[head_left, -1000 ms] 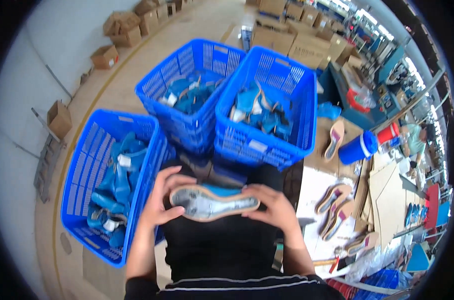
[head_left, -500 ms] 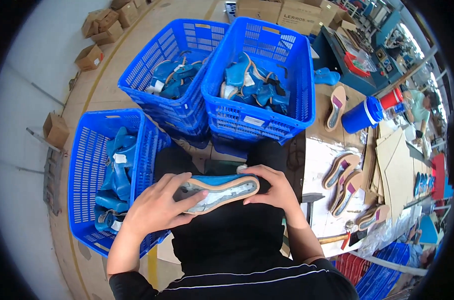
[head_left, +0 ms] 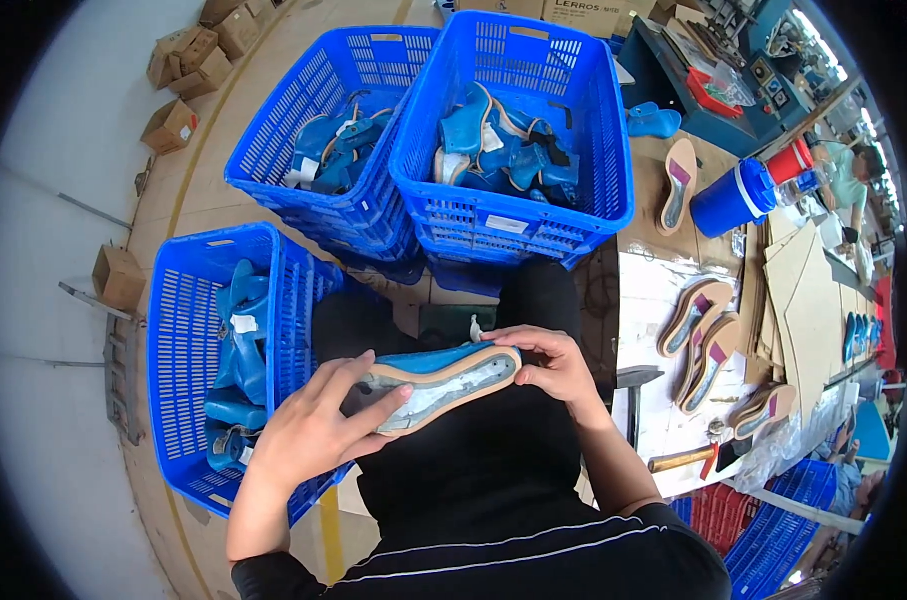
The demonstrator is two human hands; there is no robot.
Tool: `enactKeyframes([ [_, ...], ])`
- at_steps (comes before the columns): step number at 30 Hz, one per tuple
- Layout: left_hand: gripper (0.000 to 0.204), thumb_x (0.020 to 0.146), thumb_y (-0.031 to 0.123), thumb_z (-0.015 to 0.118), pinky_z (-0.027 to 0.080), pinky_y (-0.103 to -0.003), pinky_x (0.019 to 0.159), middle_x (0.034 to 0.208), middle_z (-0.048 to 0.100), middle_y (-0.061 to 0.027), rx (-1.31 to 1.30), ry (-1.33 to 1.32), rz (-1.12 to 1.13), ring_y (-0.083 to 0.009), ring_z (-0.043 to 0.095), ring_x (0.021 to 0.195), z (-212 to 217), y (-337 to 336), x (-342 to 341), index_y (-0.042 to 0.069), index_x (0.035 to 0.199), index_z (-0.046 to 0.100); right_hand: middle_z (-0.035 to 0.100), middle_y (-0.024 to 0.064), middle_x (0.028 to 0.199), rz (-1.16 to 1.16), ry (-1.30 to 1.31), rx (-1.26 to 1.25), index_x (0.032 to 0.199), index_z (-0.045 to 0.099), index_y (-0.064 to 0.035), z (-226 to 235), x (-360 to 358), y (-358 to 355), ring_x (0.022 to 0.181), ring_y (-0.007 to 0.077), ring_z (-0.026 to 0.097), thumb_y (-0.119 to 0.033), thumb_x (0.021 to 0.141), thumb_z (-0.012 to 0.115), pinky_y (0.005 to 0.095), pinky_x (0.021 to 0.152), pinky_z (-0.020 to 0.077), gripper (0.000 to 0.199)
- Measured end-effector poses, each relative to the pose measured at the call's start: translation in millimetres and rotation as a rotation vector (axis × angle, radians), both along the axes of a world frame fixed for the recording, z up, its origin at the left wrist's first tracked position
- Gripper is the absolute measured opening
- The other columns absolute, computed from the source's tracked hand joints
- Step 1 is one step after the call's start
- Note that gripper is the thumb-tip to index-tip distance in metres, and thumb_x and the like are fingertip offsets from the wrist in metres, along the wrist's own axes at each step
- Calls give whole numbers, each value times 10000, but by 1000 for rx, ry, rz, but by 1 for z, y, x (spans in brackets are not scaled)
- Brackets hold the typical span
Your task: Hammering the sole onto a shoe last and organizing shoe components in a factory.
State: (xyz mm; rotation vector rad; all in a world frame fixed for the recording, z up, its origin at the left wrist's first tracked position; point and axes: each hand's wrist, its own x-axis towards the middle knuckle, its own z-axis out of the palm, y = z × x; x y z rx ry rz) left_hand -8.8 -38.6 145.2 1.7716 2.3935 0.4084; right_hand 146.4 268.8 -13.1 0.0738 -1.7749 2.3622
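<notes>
In front of my body I hold a blue shoe [head_left: 444, 385], its underside turned toward me. A tan rim runs round the grey and white bottom. My left hand [head_left: 324, 410] wraps the left end, with the thumb across the underside and the fingers on the far side. At the right end my right hand [head_left: 549, 365] grips the rim between thumb and fingers. A small white tuft [head_left: 476, 328] shows by the right fingertips; whether it is fixed to the shoe I cannot tell.
Blue crates of blue shoes stand left [head_left: 209, 355] and ahead [head_left: 519, 225]. On the right-hand table [head_left: 654, 290] lie tan soles [head_left: 711, 362], a dark metal tool [head_left: 635, 380], a wooden handle [head_left: 679, 460] and cardboard sheets [head_left: 799, 290]. A blue jug [head_left: 729, 205] stands farther back; a person [head_left: 854, 180] is beyond.
The shoe's right end has tipped up slightly, and the right fingers have shifted along its upper edge. The white tuft stands out more. My view has shifted a little.
</notes>
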Motion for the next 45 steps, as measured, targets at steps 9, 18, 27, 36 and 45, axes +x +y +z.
enactKeyframes([
  [9, 631, 696, 317, 945, 626, -410, 910, 1327, 613, -155, -13, -36, 15, -345, 679, 1162, 2, 1, 1, 254, 1304, 788, 711, 216, 1357, 21, -5, 71, 1349, 707, 11, 7, -2, 4, 1271, 324, 698, -331, 861, 882, 422, 1088, 558, 621],
  [18, 643, 696, 301, 953, 621, -430, 922, 1366, 601, -157, -35, -31, 32, -350, 675, 1163, 5, 7, 8, 270, 1314, 779, 679, 209, 1426, 103, -13, -21, 1392, 676, 11, 1, -1, 10, 1332, 312, 657, -204, 890, 856, 432, 1117, 541, 574],
  [27, 649, 737, 289, 943, 637, -418, 897, 1396, 587, -198, -73, -3, 25, -375, 655, 1196, 8, 5, 11, 284, 1357, 748, 665, 219, 1442, 132, 20, -72, 1394, 671, 9, -6, -5, 9, 1353, 312, 639, -194, 886, 852, 426, 1132, 526, 576],
  [36, 681, 759, 264, 937, 649, -417, 898, 1419, 559, -226, -96, -13, 16, -388, 616, 1256, 5, 4, 15, 289, 1400, 709, 674, 229, 1425, 117, 34, -139, 1377, 678, 14, -19, -1, 6, 1362, 327, 632, -270, 959, 789, 439, 1155, 497, 518],
  [45, 608, 773, 219, 936, 638, -439, 889, 1398, 527, -224, -43, -63, 42, -402, 579, 1261, 8, 10, 7, 228, 1346, 735, 716, 179, 1372, 92, -77, -145, 1399, 669, 2, -12, -14, 7, 1304, 271, 667, -337, 1043, 717, 407, 1123, 508, 494],
])
